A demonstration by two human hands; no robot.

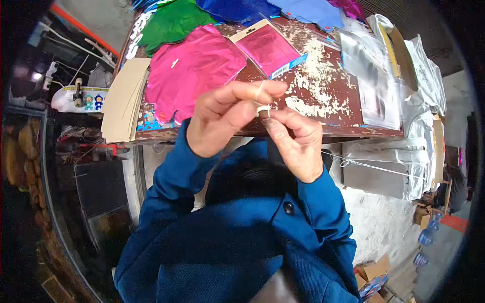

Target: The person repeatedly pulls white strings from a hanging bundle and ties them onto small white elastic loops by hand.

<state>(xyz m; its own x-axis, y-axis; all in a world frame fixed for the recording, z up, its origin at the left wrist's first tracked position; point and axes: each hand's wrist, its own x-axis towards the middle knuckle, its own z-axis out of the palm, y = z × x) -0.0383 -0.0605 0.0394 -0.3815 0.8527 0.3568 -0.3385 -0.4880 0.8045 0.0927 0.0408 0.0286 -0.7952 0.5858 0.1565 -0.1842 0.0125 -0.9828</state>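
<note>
Just over the table's front edge, my left hand (pixel 214 118) and my right hand (pixel 298 141) are close together with fingers pinched. A thin white ribbon (pixel 263 108) runs between them, with a strand looped over a finger of my left hand. Below and left of my left hand lies a flat pink foil sheet (pixel 194 70), shaped like an uninflated balloon. Beyond my fingertips sits a packet (pixel 268 48) with a tan hanging card and pink foil inside; a blue barcode label crosses its lower edge.
The worn brown table (pixel 348 103) has peeling cream patches. Tan card sheets (pixel 124 101) are stacked at its left. Green foil (pixel 174 25), dark blue foil (pixel 237 9) and light blue foil (pixel 310 12) line the back. Clear plastic bags (pixel 374 81) lie at the right.
</note>
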